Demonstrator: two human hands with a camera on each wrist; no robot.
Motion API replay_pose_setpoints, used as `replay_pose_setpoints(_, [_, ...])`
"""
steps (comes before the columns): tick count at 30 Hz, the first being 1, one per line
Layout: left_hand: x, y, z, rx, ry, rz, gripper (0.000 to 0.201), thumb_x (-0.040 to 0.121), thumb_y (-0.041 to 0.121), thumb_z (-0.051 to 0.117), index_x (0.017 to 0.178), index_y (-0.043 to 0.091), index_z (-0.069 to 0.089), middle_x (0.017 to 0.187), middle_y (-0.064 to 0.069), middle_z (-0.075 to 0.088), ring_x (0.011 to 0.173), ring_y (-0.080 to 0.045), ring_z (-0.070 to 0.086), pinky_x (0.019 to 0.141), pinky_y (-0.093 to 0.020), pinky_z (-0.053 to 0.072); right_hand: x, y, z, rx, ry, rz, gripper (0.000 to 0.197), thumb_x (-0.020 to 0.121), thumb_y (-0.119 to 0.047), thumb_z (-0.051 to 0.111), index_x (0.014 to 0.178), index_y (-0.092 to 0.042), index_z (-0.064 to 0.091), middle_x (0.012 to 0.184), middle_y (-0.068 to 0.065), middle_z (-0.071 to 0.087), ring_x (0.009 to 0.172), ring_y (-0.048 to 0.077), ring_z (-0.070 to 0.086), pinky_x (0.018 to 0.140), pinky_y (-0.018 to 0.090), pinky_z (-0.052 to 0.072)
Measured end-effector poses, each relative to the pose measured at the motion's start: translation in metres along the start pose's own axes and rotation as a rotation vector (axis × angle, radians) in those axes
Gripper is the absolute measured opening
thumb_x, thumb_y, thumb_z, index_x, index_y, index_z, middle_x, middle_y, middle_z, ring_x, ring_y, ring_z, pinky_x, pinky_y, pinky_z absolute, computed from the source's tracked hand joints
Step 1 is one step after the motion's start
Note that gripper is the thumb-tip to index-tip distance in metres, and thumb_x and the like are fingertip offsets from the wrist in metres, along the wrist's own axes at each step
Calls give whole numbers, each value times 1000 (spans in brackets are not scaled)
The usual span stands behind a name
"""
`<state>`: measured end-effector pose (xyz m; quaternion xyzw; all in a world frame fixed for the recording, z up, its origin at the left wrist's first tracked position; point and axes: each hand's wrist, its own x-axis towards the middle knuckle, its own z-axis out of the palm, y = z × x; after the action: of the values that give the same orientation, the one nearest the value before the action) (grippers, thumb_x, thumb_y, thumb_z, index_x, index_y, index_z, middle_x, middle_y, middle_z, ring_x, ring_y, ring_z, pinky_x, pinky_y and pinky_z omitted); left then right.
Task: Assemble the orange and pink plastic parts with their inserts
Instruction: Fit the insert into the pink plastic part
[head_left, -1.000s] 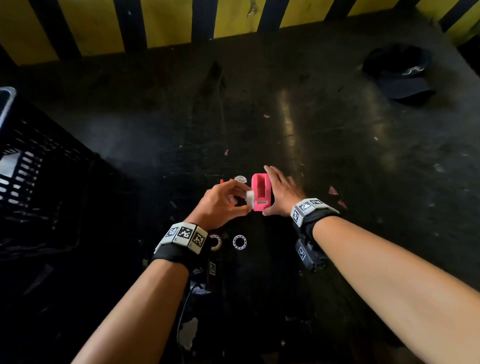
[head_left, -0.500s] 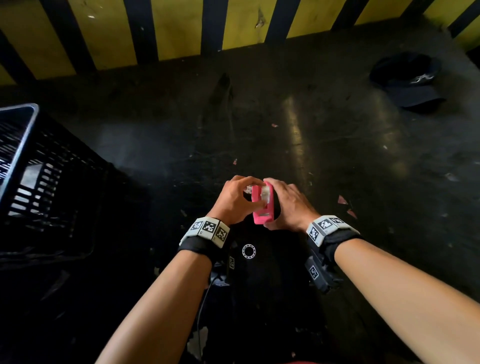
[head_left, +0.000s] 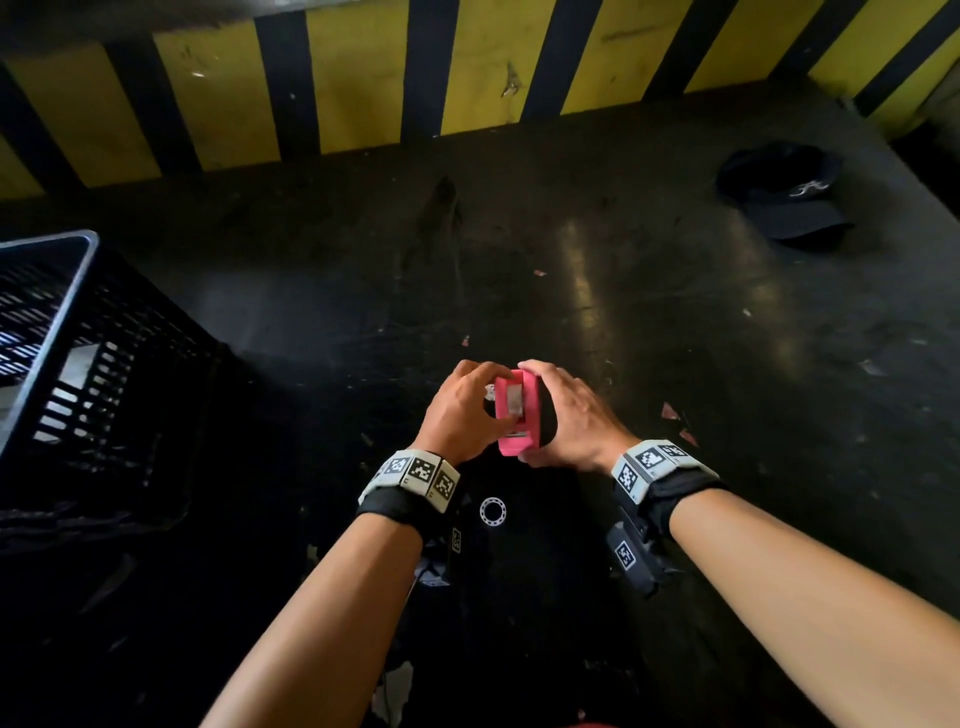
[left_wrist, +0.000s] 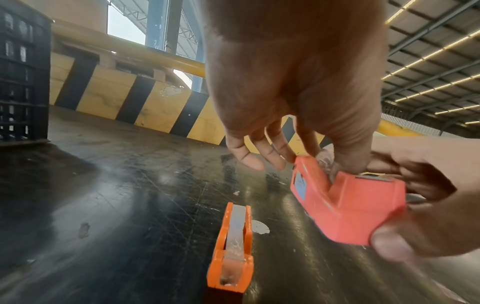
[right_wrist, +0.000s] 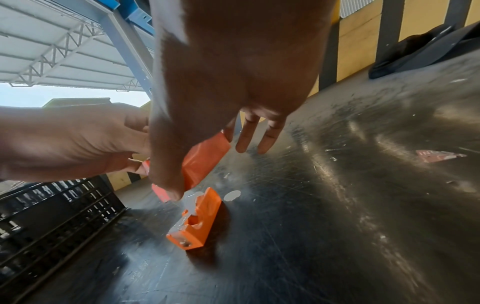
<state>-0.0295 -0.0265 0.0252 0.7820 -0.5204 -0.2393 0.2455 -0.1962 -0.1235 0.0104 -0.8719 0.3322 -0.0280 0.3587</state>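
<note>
Black crate (head_left: 78, 364) far left on dark table (head_left: 675, 364). Left hand (head_left: 462, 410) up off table, fingertips pinching top of pink part (head_left: 517, 415), thumb down in its slot by small clear insert (left_wrist: 326, 157). Pink part squeezed between both hands. Right hand (head_left: 566, 421) wrapped round its right side, thumb under near end. Orange part (left_wrist: 231, 253) flat on table under hands, grey strip inside, nobody touching. One pink part, one orange part. One bearing ring (head_left: 492, 512) near wrists. One black cap (head_left: 784, 192) far right.
</note>
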Motion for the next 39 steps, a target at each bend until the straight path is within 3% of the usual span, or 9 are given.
replay_pose_setpoints(3, [-4, 2, -4, -94, 9, -17, 63, 69, 34, 92, 120, 31, 54, 122, 1, 63, 100, -19, 69, 83, -36, 60, -4, -1, -2, 41, 3, -20, 110, 50, -54, 88, 141, -46, 27, 130, 0, 54, 114, 28, 58, 97, 49, 52])
replay_pose_setpoints(7, [-8, 9, -16, -163, -37, -21, 58, 73, 26, 92, 118, 27, 55, 125, 1, 65, 93, -15, 74, 74, -29, 62, -9, -3, -7, 54, -9, -22, 100, 57, -50, 90, 138, -43, 32, 130, -2, 53, 116, 25, 56, 97, 48, 51])
replay_pose_setpoints(12, [-9, 20, -32, -138, -53, -12, 39, 83, 26, 85, 116, 27, 65, 117, 2, 70, 89, -12, 77, 72, -34, 66, -10, -7, -16, 63, -3, -26, 96, 54, -47, 90, 134, -41, 37, 129, -3, 54, 118, 26, 56, 97, 50, 51])
replay_pose_setpoints(16, [-6, 29, -40, -69, -3, -8, 21, 87, 36, 78, 107, 32, 74, 102, 0, 76, 87, -16, 77, 75, -43, 66, -9, -10, -23, 57, 4, -48, 95, 53, -47, 90, 133, -41, 38, 130, -3, 55, 118, 25, 56, 98, 51, 51])
replay_pose_setpoints(19, [-3, 32, -41, -18, 39, -7, 12, 87, 41, 76, 99, 36, 76, 97, 4, 76, 83, -14, 76, 78, -43, 65, -9, -11, -25, 54, 11, -69, 96, 53, -47, 89, 135, -42, 40, 132, -4, 54, 120, 24, 54, 100, 48, 50])
replay_pose_setpoints(27, [-8, 35, -42, -28, 6, 45, 8, 90, 29, 76, 96, 25, 77, 114, 6, 70, 87, -9, 74, 84, -46, 63, -14, -10, -25, 44, 1, -92, 95, 55, -51, 89, 135, -38, 39, 129, -1, 52, 114, 20, 56, 97, 41, 52])
replay_pose_setpoints(35, [-26, 34, -56, 86, -45, 124, 8, 91, 34, 74, 96, 29, 78, 127, 8, 64, 100, -11, 66, 85, -41, 61, -4, -12, -27, 50, -44, -101, 94, 55, -60, 87, 135, -42, 40, 129, 2, 55, 119, 22, 57, 100, 46, 52])
replay_pose_setpoints(39, [-41, 34, -59, 113, -65, 135, 12, 91, 34, 74, 100, 29, 80, 129, 9, 61, 106, -11, 63, 86, -38, 59, 2, -11, -25, 59, -15, -96, 93, 51, -66, 86, 130, -43, 42, 121, 1, 59, 113, 22, 61, 98, 47, 55])
